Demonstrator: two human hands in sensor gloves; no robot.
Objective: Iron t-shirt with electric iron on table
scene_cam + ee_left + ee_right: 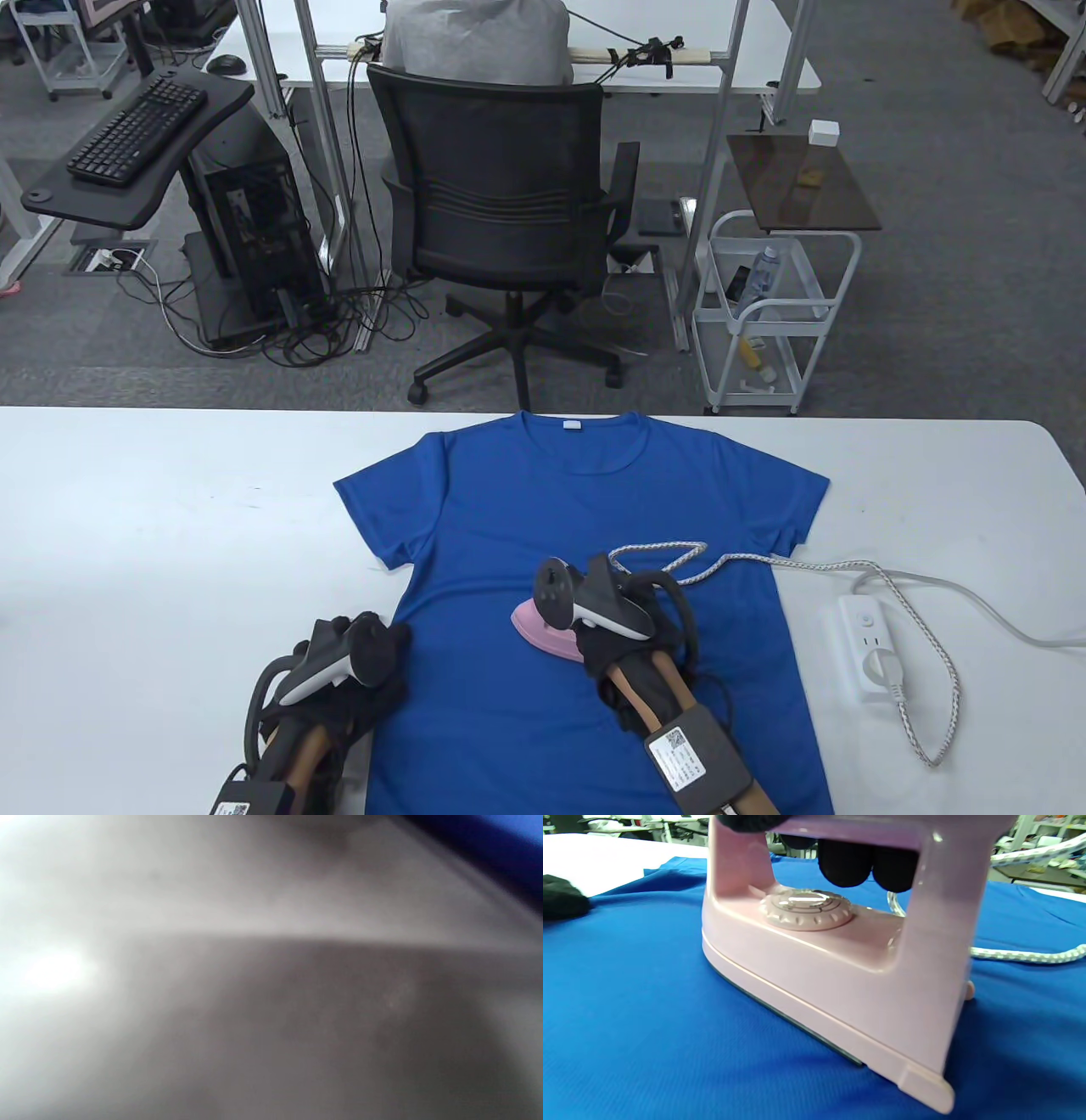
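My right hand grips the handle of the pink iron; in the right wrist view my gloved fingers curl under the handle, above the dial. The iron sits flat on the blue shirt, at the shirt's middle, nose pointing left.

The shirt lies spread on the white table, collar at the far edge, hem toward me.

My left hand rests on the shirt's near left edge, partly on the table. I cannot tell whether its fingers are spread or curled: the tracker covers them in the table view, and the left wrist view is a grey blur with only a strip of blue in its top right corner.

The iron's braided cord loops over the shirt to the right of the iron, then runs right across the table to a white power strip near the right side.
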